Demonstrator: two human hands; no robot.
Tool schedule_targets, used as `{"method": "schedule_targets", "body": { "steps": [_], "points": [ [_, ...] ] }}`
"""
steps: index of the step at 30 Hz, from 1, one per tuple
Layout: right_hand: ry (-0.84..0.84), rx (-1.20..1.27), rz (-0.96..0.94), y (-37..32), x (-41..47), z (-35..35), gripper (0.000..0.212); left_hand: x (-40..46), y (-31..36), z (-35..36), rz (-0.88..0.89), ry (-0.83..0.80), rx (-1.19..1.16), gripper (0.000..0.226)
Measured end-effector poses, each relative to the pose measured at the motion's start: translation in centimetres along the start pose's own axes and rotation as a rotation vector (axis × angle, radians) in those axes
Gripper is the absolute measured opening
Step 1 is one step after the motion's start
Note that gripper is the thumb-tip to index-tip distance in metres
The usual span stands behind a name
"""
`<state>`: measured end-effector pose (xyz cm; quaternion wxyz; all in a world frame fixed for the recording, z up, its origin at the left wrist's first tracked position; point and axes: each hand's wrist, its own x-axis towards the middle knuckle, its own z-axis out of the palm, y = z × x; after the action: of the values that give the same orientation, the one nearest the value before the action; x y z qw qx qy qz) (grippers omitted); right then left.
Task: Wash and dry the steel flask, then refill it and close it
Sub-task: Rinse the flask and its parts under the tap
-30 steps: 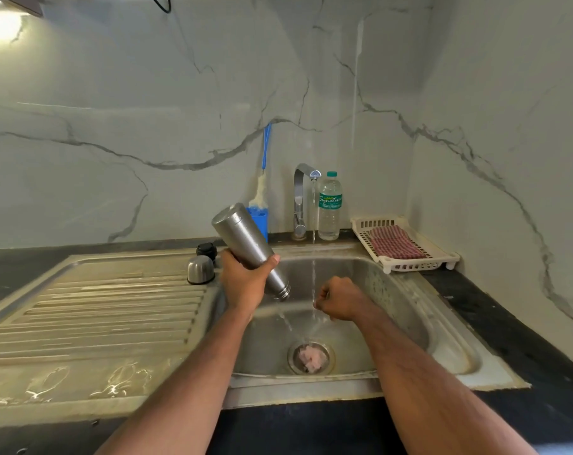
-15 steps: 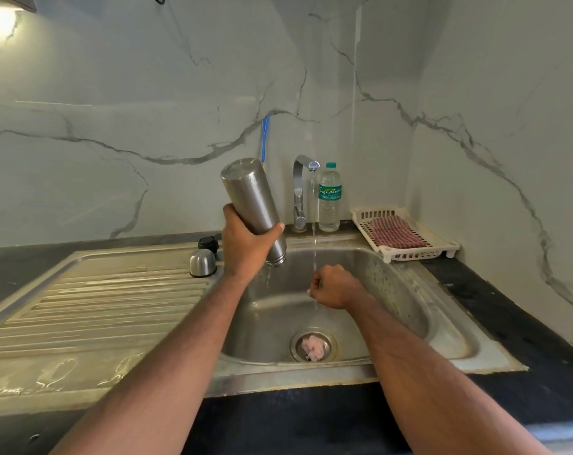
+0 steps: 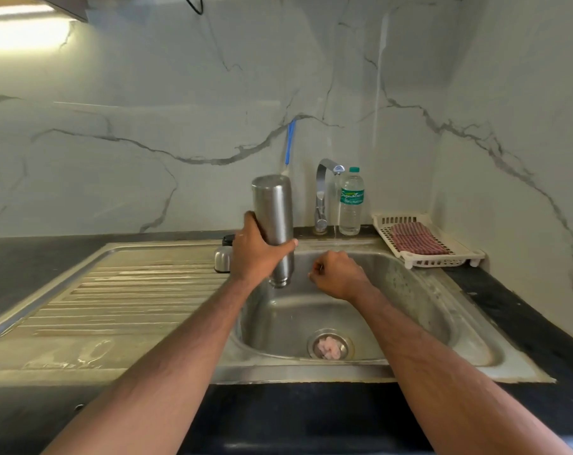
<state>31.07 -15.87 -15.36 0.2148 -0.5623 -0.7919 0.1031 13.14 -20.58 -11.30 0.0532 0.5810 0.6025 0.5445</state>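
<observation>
On the far left, the ribbed draining board (image 3: 114, 290) of the steel sink runs across the dark worktop (image 3: 32, 257). At its back right corner stand a small steel cap (image 3: 222, 259) and, just behind it, a black stopper (image 3: 228, 239).

The left hand (image 3: 257, 254) grips the steel flask (image 3: 273, 224) around its lower body, fingers behind and thumb across the front. The flask is upside down and almost vertical, its open mouth pointing down over the left side of the sink basin (image 3: 426, 307). Behind the flask's raised base a blue brush handle (image 3: 290, 142) leans against the marble wall.

The right hand (image 3: 339, 275) is curled into a loose fist over the basin, just beside the flask's mouth; whether it pinches anything is too small to tell. Below, something pale sits in the drain (image 3: 329, 347).

Further right, the tap (image 3: 323, 195) runs a thin stream, and a plastic water bottle (image 3: 351, 201) stands just beside it. At the far right a white rack (image 3: 443, 261) holds a red checked cloth (image 3: 416, 238).
</observation>
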Motion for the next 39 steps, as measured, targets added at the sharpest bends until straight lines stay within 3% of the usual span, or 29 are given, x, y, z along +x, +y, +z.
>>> {"method": "schedule_targets", "body": {
  "steps": [8,16,24,39],
  "points": [
    [-0.038,-0.045,-0.104,-4.9,0.2,1.5,0.015,0.3,-2.8,-6.2,-0.066,0.077,-0.068,0.071],
    [-0.094,-0.008,-0.259,-13.9,0.3,5.7,0.010,-1.5,-7.4,-17.2,-0.053,0.141,0.168,0.071],
    [-0.048,0.005,-0.328,-19.9,0.6,8.4,0.012,-4.8,-12.0,-25.8,-0.142,0.203,0.212,0.078],
    [-0.070,0.014,-0.342,-21.9,0.5,9.4,0.012,-6.5,-13.6,-27.9,-0.187,0.215,0.168,0.077]
  ]
}}
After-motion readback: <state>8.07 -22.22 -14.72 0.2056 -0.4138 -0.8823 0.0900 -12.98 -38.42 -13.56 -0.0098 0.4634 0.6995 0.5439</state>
